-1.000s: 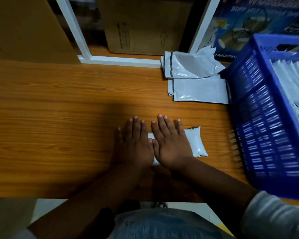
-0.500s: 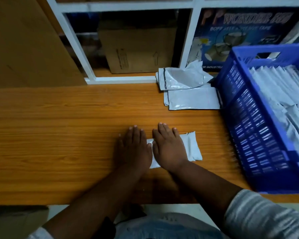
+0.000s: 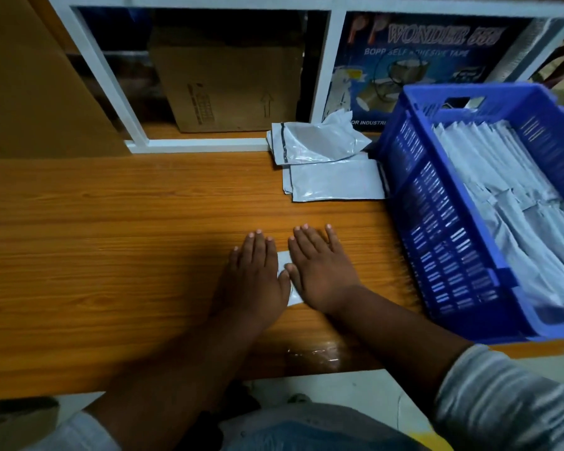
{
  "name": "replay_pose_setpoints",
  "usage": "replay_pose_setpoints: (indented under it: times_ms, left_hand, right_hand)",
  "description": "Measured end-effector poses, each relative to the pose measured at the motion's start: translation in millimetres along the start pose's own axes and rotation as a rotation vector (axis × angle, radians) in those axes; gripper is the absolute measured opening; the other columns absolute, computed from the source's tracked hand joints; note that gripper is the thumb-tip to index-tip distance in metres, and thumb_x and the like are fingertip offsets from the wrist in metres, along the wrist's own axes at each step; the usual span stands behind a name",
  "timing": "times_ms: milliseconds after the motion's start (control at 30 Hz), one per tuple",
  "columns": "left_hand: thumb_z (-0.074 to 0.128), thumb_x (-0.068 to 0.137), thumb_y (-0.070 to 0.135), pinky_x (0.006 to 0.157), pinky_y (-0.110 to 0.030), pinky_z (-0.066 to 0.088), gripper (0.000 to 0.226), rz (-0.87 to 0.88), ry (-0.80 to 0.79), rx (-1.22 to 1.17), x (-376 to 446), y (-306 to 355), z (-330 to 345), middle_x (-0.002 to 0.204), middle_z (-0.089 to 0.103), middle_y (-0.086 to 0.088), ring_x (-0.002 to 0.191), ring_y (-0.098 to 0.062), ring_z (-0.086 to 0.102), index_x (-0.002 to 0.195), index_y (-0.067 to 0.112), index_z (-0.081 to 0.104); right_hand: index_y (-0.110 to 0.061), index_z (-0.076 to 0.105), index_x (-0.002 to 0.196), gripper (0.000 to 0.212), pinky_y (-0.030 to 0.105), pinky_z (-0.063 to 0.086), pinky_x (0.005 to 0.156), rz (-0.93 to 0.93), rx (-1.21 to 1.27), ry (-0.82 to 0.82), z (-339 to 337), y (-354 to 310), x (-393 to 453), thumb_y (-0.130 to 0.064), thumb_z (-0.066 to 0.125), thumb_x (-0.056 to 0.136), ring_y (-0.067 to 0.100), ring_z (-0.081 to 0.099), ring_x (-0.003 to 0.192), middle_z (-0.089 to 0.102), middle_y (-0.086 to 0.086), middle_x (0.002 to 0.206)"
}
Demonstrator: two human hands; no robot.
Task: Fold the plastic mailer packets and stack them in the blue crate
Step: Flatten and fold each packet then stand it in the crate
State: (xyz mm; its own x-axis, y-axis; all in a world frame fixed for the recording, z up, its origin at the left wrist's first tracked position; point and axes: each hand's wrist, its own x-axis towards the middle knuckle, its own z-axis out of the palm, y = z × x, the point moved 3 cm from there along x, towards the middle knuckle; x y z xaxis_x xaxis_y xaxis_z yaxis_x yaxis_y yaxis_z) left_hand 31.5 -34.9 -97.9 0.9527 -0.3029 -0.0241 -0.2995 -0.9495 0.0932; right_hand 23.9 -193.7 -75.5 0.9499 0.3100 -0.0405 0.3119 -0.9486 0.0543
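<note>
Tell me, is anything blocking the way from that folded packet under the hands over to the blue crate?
Nothing visible does. Both the left hand and right hand press flat on the folded packet, and only bare table lies between it and the blue crate. The unfolded mailers sit farther back.

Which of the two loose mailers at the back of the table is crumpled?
The upper mailer, nearest the white frame; the mailer below it lies flat.

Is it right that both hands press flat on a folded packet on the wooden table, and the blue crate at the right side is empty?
Not quite. The head view shows the blue crate is not empty: it already holds rows of folded white packets. The rest stands: the left hand and the right hand press flat on a folded packet on the wooden table.
</note>
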Motion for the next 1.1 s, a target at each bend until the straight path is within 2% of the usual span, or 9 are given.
replay_pose_setpoints:
  times_ms: [167,467,567,633,733,833,967,1033,1100]
  left_hand:
    - [0.022,0.103,0.053,0.132,-0.055,0.009,0.079,-0.004,-0.019,0.020,0.0,0.4,1.6,0.179,0.007,-0.014,0.166,-0.030,0.002,0.171,0.013,0.017]
    - [0.026,0.103,0.056,0.131,-0.057,0.014,0.080,0.006,0.003,0.037,2.2,1.2,4.3,0.178,0.013,-0.016,0.165,-0.033,0.009,0.170,0.011,0.023]
    - [0.026,0.103,0.058,0.129,-0.058,0.018,0.079,0.001,-0.018,0.062,1.6,1.7,1.1,0.176,0.020,-0.017,0.164,-0.034,0.015,0.168,0.011,0.029]
    - [0.029,0.104,0.056,0.123,-0.059,0.028,0.076,0.041,-0.010,0.062,4.5,-0.1,-5.6,0.171,0.034,-0.019,0.159,-0.037,0.027,0.162,0.008,0.041]
    - [0.037,0.105,0.050,0.113,-0.059,0.040,0.066,0.099,0.080,0.029,14.3,-3.9,-22.0,0.153,0.055,-0.022,0.143,-0.043,0.048,0.146,0.004,0.059]
    - [0.046,0.103,0.044,0.112,-0.064,0.041,0.060,0.161,0.219,-0.035,11.7,-3.0,-34.6,0.150,0.057,-0.023,0.141,-0.046,0.051,0.143,0.003,0.063]
    - [0.042,0.101,0.048,0.122,-0.067,0.029,0.070,0.284,0.133,0.038,-15.4,16.2,-29.6,0.169,0.035,-0.022,0.158,-0.042,0.031,0.159,0.008,0.046]
    - [0.036,0.101,0.052,0.126,-0.069,0.018,0.078,0.302,0.044,0.105,-29.2,23.5,-14.3,0.177,0.019,-0.017,0.164,-0.038,0.015,0.167,0.013,0.032]
    - [0.037,0.099,0.051,0.126,-0.069,0.015,0.080,0.310,0.036,0.118,-35.7,25.7,-0.4,0.178,0.016,-0.014,0.166,-0.034,0.009,0.169,0.014,0.028]
  right_hand:
    - [-0.020,0.023,0.170,0.066,0.062,0.002,0.130,0.008,0.103,0.026,15.3,5.2,-0.6,-0.053,0.015,0.114,0.028,0.006,0.166,0.014,0.008,0.178]
    - [-0.020,0.034,0.166,0.060,0.051,0.007,0.133,0.025,0.411,0.076,22.0,20.9,3.4,-0.051,0.028,0.115,0.024,0.009,0.165,0.019,0.004,0.178]
    - [-0.020,0.038,0.165,0.060,0.048,0.006,0.134,0.113,0.687,0.096,15.6,27.2,2.2,-0.051,0.031,0.114,0.017,0.006,0.165,0.019,0.002,0.178]
    - [-0.024,0.039,0.165,0.060,0.048,0.003,0.134,0.197,0.783,0.126,5.5,32.0,-4.5,-0.051,0.031,0.112,0.016,0.000,0.166,0.015,0.001,0.179]
    - [-0.028,0.033,0.166,0.058,0.052,-0.001,0.132,0.180,0.487,0.167,-9.6,32.9,-27.4,-0.050,0.030,0.113,0.026,-0.001,0.166,0.010,0.005,0.179]
    - [-0.029,0.011,0.172,0.068,0.058,-0.004,0.131,0.099,0.225,0.080,-5.2,23.7,-49.4,-0.058,0.025,0.112,0.029,-0.012,0.165,-0.007,0.006,0.180]
    - [-0.025,-0.001,0.172,0.080,0.065,0.002,0.129,0.106,0.188,-0.040,18.3,10.2,-59.4,-0.069,0.021,0.109,0.031,-0.019,0.163,-0.015,0.005,0.179]
    - [-0.027,-0.005,0.171,0.083,0.065,-0.002,0.129,0.114,0.213,-0.082,23.2,6.9,-59.7,-0.073,0.018,0.106,0.031,-0.024,0.162,-0.018,0.004,0.178]
    - [-0.029,-0.007,0.171,0.085,0.064,-0.006,0.129,0.106,0.215,-0.111,23.0,9.2,-56.8,-0.075,0.018,0.104,0.030,-0.028,0.160,-0.022,0.002,0.177]
